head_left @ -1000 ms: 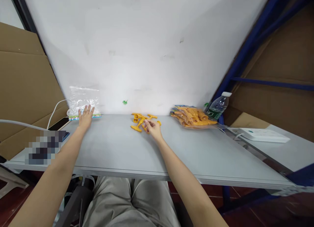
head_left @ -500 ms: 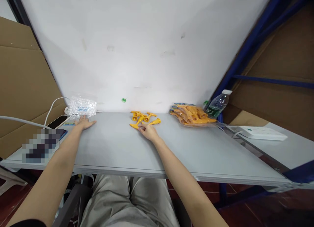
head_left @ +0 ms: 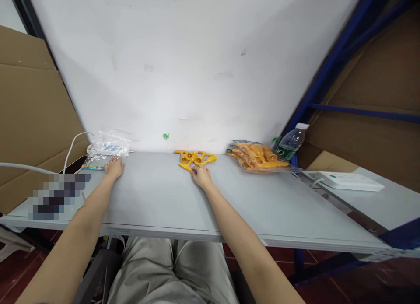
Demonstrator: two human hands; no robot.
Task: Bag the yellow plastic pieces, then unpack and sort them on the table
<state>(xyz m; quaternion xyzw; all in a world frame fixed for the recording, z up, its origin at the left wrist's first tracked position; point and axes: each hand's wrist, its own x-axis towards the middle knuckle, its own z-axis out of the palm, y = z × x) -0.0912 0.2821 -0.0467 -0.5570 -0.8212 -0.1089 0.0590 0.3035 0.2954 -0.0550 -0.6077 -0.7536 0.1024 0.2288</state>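
A small cluster of yellow plastic pieces (head_left: 189, 155), several with T-shaped ends and round cup-like openings, lies by the white wall. My right hand (head_left: 202, 176) reaches in at their front, its thumb and fingers closed on the front yellow T-shaped piece (head_left: 185, 167). My left hand (head_left: 114, 168) rests on the table at the left, fingers curled over the right end of a flat clear plastic bag (head_left: 95, 162) with a colourful strip. The fingertips there are partly hidden.
At the right lies a clear bag of orange-yellow pieces (head_left: 254, 157), beside a water bottle (head_left: 292, 142). A white power strip (head_left: 351, 181) sits farther right. Bubble wrap (head_left: 113, 142), a white cable (head_left: 70, 146) and a cardboard sheet (head_left: 29, 116) are at the left.
My left hand has gone from lying flat with fingers spread to curling at the bag's end. My right hand has shifted slightly right with the front yellow piece, whose angle has turned.
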